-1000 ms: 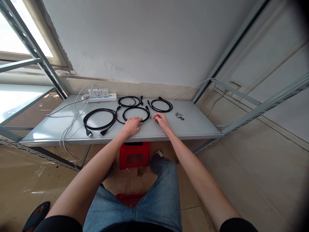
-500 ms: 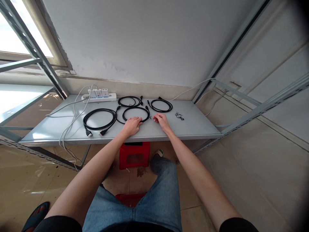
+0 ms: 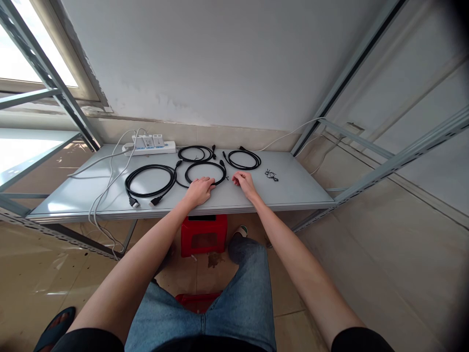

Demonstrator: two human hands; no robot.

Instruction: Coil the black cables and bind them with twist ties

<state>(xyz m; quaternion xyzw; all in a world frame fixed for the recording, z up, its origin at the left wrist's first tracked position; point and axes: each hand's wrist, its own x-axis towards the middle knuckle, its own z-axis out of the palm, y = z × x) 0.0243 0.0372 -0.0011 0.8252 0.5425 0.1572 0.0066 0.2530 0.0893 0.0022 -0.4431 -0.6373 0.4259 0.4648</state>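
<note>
Several coiled black cables lie on a grey metal shelf point(image 3: 293, 190). My left hand point(image 3: 200, 189) rests flat, fingers stretched out, on the near edge of the middle coil point(image 3: 205, 172). My right hand point(image 3: 245, 183) sits just right of that coil, its fingers curled together at a tiny black tie on the shelf; whether it grips the tie is unclear. A larger coil point(image 3: 151, 180) with two plugs lies to the left. Two more coils point(image 3: 196, 153) point(image 3: 242, 159) lie behind.
A white power strip point(image 3: 149, 145) with plugged adapters and white leads sits at the back left. Small black twist ties point(image 3: 271, 175) lie to the right. A red stool point(image 3: 203, 234) stands under the shelf. Metal rack posts rise on both sides.
</note>
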